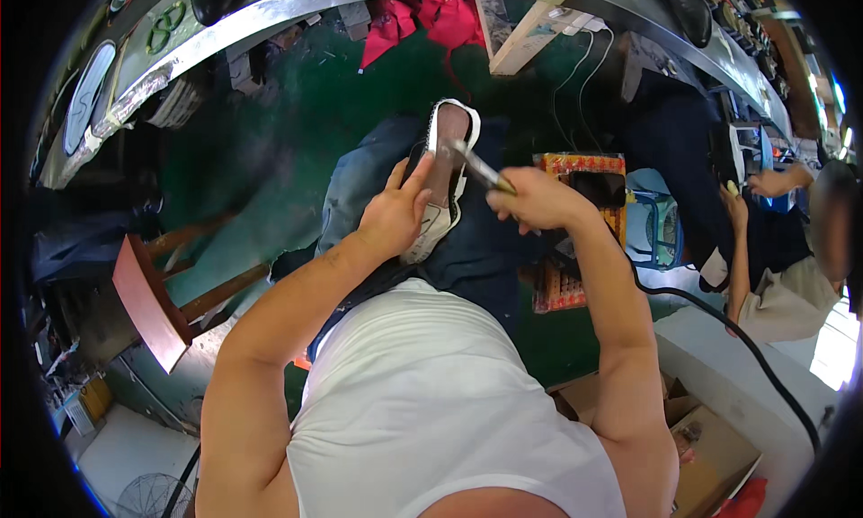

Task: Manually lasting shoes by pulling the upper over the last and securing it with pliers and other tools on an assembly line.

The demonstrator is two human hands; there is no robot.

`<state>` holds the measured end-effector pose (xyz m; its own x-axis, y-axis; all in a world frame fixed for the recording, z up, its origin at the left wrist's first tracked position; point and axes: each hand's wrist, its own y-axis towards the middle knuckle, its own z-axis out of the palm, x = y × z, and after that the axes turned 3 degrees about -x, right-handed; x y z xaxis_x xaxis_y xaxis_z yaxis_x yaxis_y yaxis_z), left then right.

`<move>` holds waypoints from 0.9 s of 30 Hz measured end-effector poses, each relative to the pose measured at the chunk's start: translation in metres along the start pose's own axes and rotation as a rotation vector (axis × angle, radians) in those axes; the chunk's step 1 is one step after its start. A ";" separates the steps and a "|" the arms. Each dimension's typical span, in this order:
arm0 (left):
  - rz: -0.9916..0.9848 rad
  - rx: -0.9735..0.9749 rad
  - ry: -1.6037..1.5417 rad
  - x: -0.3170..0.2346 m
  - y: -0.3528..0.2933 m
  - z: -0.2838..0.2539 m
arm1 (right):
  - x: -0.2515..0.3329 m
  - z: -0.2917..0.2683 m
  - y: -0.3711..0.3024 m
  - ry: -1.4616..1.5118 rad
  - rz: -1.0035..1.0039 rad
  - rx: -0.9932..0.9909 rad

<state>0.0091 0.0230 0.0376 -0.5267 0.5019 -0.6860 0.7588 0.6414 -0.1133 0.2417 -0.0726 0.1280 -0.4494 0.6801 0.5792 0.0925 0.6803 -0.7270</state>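
Across my lap, bottom side up, lies a white shoe upper with a brown sole board inside its folded edges. My left hand grips its side, with the fingers along the edge. A hammer is held in my right hand, fingers wrapped round its handle. Its metal head is slightly blurred and is over or against the brown board; I cannot tell whether it touches. Dark blue cloth covers my legs under the shoe.
A metal-edged workbench curves across the far side. At right are a red-and-yellow box bearing a dark flat object, a blue stool, a black cable and a seated co-worker. A wooden stool is at left.
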 end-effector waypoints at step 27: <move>-0.243 0.228 -0.192 0.002 -0.041 -0.036 | -0.007 0.091 -0.009 -0.152 -0.229 -0.272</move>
<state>-0.0370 0.0182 0.0665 -0.6369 0.2194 -0.7391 0.6976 0.5721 -0.4313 0.1631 -0.1084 0.0971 -0.6103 0.4681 0.6391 0.1981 0.8713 -0.4489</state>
